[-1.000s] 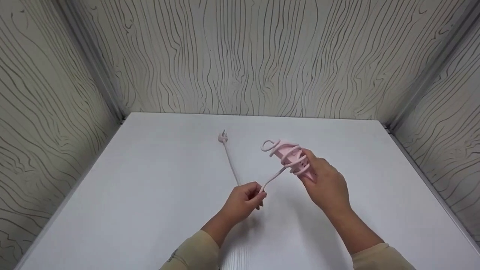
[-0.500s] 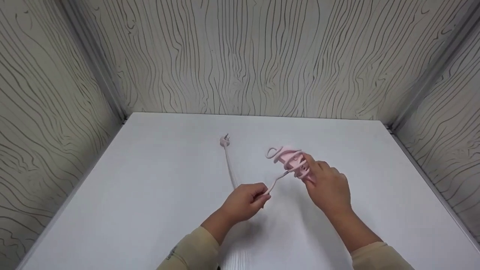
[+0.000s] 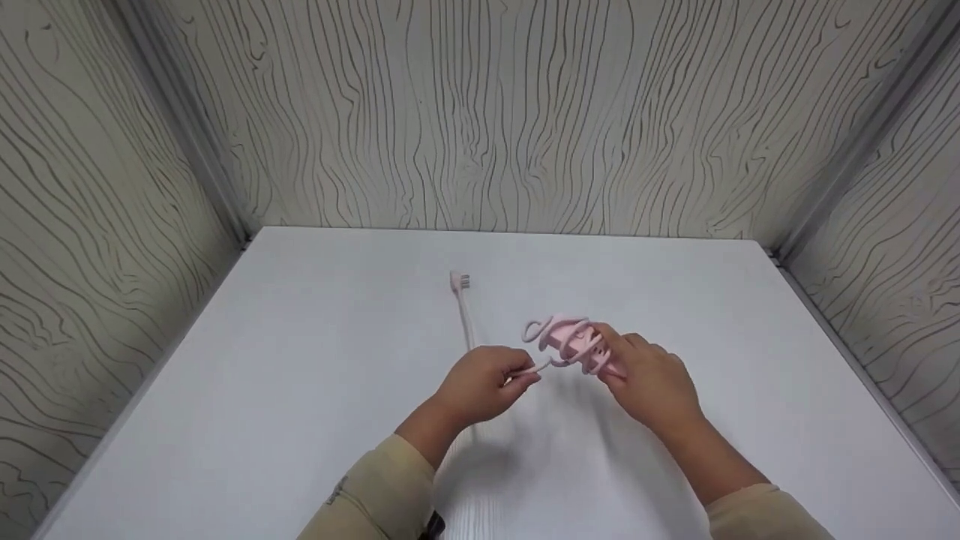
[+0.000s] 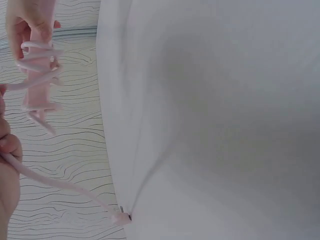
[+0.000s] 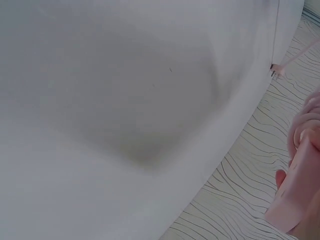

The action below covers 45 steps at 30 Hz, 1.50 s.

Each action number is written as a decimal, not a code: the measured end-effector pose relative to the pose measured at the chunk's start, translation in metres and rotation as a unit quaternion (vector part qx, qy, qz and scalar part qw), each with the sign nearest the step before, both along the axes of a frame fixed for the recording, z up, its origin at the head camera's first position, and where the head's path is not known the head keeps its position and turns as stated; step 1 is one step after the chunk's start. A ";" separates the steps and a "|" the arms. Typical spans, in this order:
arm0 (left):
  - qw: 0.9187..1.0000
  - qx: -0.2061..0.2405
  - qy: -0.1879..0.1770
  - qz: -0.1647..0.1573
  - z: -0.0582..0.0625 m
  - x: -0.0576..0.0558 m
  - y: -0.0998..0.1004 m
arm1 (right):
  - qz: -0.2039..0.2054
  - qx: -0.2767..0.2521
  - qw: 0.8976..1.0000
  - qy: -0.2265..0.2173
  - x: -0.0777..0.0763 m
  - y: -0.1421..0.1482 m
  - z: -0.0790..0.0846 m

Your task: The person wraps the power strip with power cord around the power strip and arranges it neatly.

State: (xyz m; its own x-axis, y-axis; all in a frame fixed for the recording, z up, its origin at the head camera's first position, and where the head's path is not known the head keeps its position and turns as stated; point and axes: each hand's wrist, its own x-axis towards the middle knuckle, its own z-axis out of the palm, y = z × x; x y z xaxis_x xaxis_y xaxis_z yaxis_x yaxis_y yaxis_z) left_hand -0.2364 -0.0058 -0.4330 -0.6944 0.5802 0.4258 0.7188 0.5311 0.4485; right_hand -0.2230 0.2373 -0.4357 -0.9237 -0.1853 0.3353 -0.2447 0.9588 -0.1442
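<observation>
A pink power strip [image 3: 576, 343] is held above the table in my right hand [image 3: 651, 382], which grips its near end. Several loose turns of its pale pink cord [image 4: 37, 65] go round the strip, and one small loop sticks out past the far end. My left hand [image 3: 480, 386] pinches the cord between thumb and fingers, close to the strip's left side. From that hand the free cord runs away to a pink plug [image 3: 457, 282] at the table's far middle, its metal prongs pointing right. The right wrist view shows the strip's bare end [image 5: 295, 200].
The white table [image 3: 300, 360] lies under both hands, with their shadows on it. Walls with a wood-grain line pattern [image 3: 480, 112] stand behind it and at both sides. Grey metal posts [image 3: 187, 135] mark the back corners.
The strip has come lower and tilts flatter. My left hand has moved slightly up and closer to it, shortening the cord between them. The plug has turned, its prongs now pointing right.
</observation>
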 end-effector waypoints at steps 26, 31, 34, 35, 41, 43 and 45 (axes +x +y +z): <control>0.992 0.081 -0.028 -0.091 0.021 -0.025 0.003 | 0.301 -0.038 0.948 -0.099 0.012 0.001 0.012; 0.970 0.175 -0.124 -0.117 0.016 -0.030 0.005 | 0.314 -0.116 0.931 -0.149 0.015 -0.003 0.018; 0.951 0.214 -0.191 -0.115 0.012 -0.031 0.007 | 0.330 -0.171 0.911 -0.176 0.017 -0.006 0.022; 0.944 0.227 -0.210 -0.112 0.010 -0.031 0.008 | 0.339 -0.188 0.904 -0.180 0.018 -0.007 0.024; 0.918 0.265 -0.259 -0.145 0.002 -0.025 0.010 | 0.377 -0.241 0.877 -0.172 0.024 -0.022 0.039; 0.909 0.271 -0.276 -0.156 0.004 -0.018 0.013 | 0.384 -0.242 0.876 -0.161 0.024 -0.025 0.040; 0.899 0.288 -0.301 -0.138 0.005 -0.012 0.018 | 0.388 -0.246 0.877 -0.143 0.022 -0.027 0.039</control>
State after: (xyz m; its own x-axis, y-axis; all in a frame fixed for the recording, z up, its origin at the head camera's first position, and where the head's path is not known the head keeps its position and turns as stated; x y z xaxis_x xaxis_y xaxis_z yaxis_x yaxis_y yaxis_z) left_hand -0.2481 0.0124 -0.4284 -0.7630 0.5694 0.3058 0.3230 -0.0740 0.9435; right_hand -0.2006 0.2106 -0.3968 -0.6433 -0.6927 0.3261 -0.6816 0.3242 -0.6560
